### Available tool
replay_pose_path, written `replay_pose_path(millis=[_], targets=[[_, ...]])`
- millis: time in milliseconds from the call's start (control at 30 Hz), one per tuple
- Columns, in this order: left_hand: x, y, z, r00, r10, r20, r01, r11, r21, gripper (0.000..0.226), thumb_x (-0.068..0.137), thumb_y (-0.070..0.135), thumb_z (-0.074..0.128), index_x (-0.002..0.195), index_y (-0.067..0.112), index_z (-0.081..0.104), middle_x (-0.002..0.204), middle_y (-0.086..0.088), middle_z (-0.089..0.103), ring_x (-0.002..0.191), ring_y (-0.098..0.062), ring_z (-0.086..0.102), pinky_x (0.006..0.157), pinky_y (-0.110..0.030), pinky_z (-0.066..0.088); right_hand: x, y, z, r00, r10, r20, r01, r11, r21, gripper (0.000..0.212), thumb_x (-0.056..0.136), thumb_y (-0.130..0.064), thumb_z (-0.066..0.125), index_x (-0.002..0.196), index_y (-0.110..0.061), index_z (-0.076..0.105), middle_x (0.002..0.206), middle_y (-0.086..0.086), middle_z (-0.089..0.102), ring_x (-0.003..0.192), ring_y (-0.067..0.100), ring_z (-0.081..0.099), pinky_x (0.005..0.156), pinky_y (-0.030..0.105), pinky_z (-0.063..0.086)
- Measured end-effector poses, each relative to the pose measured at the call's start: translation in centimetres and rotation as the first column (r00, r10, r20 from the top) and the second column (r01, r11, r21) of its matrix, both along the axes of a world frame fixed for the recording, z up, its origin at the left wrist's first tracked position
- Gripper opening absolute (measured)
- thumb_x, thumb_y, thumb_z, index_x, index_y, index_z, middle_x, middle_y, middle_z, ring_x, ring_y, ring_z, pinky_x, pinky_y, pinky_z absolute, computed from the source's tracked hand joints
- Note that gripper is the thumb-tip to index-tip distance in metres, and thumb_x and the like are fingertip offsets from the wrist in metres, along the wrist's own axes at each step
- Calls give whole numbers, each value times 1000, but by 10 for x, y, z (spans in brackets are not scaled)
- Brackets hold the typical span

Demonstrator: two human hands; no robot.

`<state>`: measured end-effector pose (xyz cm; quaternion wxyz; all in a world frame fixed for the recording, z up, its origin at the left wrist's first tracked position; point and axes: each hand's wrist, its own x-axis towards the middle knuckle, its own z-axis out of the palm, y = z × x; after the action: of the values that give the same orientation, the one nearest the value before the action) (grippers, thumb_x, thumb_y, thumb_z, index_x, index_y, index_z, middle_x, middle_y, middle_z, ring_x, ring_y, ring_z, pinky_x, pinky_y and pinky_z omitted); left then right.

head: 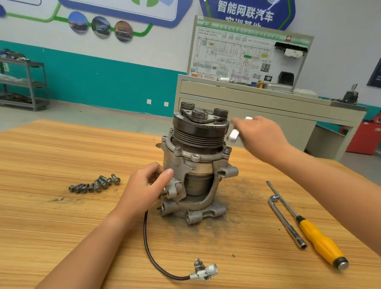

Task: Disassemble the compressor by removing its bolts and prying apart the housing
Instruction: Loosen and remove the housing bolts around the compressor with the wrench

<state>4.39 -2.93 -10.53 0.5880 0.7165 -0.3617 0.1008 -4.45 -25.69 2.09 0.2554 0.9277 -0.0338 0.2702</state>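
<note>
one axis decided the coming move. the grey cast-metal compressor with a dark grooved pulley [194, 167] stood upright near the middle of the striped wooden desk [39, 223], its long axis vertical, the pulley on top and the wide base flat on the wood.

the left grip [145, 190] was low on its left side, thumb laid on the housing wall and fingers curled round a cast mounting lug, so it was clamped on the compressor body. the right grip [258, 134] hung just beside the pulley at the upper right, not clearly touching it. it was blurred, with small white pieces at the fingertips, and it could not be told if the fingers were apart or together on something.

a heap of small grey flanged bolts [96, 183] lay on the desk left of the compressor. in my judgement the unbolting was mostly done and the prying was the step in hand.

the yellow-handled screwdriver [321, 243] and the silver l-shaped socket wrench [286, 222] lay side by side on the right, apart from the compressor, long axes running away from the person, the yellow handle at the near end. the right grip was nearer to them than the left. a pry would probably need the blade to enter a horizontal seam from the side, across the vertical axis, while the left grip steadies the body.
</note>
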Motion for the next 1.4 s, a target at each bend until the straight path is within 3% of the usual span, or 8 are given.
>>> replay_pose_path(millis=[100, 200, 433, 767, 933, 1100, 1267, 1400], targets=[[1, 0, -1, 1000, 0, 0, 0, 1000, 1, 32, 91, 23, 56, 63, 10, 50, 58, 1, 49, 55, -7, 45, 54, -18, 35, -27, 9, 10, 978, -1, 210, -61, 956, 287, 30, 100, -22, 34, 118, -4, 49, 76, 14, 62, 65, 31, 56, 54, 33, 37], [1, 0, -1, 1000, -7, -12, 7, 1000, -5, 32, 92, 24, 56, 64, 8, 51, 58, 0, 49, 55, -7, 44, 54, -17, 35, -59, 22, 14, 994, -73, 87, 35, 925, 379, 22, 100, -27, 31, 99, -11, 46, 64, 2, 49, 59, 25, 49, 50, 32, 31], [0, 0, -1, 1000, -19, -16, 19, 1000, -13, 32, 91, 26, 54, 66, 7, 51, 59, 0, 49, 54, -4, 44, 54, -15, 35, -79, 44, -2, 915, -335, -225, 361, 929, 84, 15, 99, -23, 35, 108, -21, 46, 65, -5, 45, 56, 9, 43, 48, 23, 36], [-1, 0, -1, 1000, -25, -16, 24, 999, -29, 32, 92, 26, 53, 63, 13, 49, 56, 6, 47, 52, -1, 43, 52, -12, 35, -62, 79, 12, 809, -465, -358, 359, 875, -326, 19, 90, -2, 47, 106, -11, 53, 59, 0, 30, 47, 16, 29, 41, 25, 27], [-1, -1, -1, 1000, -19, -21, 19, 999, -38, 34, 91, 29, 52, 65, 8, 51, 56, 4, 47, 52, -1, 43, 52, -13, 35, -62, 71, 19, 811, -449, -375, 307, 872, -381, 12, 94, -11, 35, 86, -15, 42, 57, -3, 36, 45, 12, 32, 38, 23, 26], [-1, -3, -2, 1000, 3, -26, -4, 999, -49, 35, 92, 29, 50, 60, 14, 46, 51, 10, 43, 50, -1, 40, 50, -13, 33, -43, 36, 25, 815, -446, -370, 271, 858, -436, 16, 91, -4, 42, 100, -12, 53, 58, -3, 38, 46, 12, 34, 40, 23, 25], [-2, -8, -3, 991, 10, -134, -27, 991, -130, 36, 92, 31, 48, 62, 13, 40, 55, 2, 37, 53, -12, 36, 53, -28, 32, 1, 8, 2, 993, -35, -115, 11, 980, -200, 23, 85, 7, 51, 106, -3, 56, 83, 8, 64, 66, 25, 61, 45, 28, 41], [-4, -9, -5, 991, 10, -135, -27, 992, -125, 36, 93, 31, 47, 62, 14, 38, 55, 2, 34, 55, -12, 33, 55, -31, 29, 12, 2, -14, 959, 262, 108, -262, 965, -12, 16, 65, 16, 63, 77, 6, 67, 60, 16, 64, 44, 29, 59, 39, 29, 47]])
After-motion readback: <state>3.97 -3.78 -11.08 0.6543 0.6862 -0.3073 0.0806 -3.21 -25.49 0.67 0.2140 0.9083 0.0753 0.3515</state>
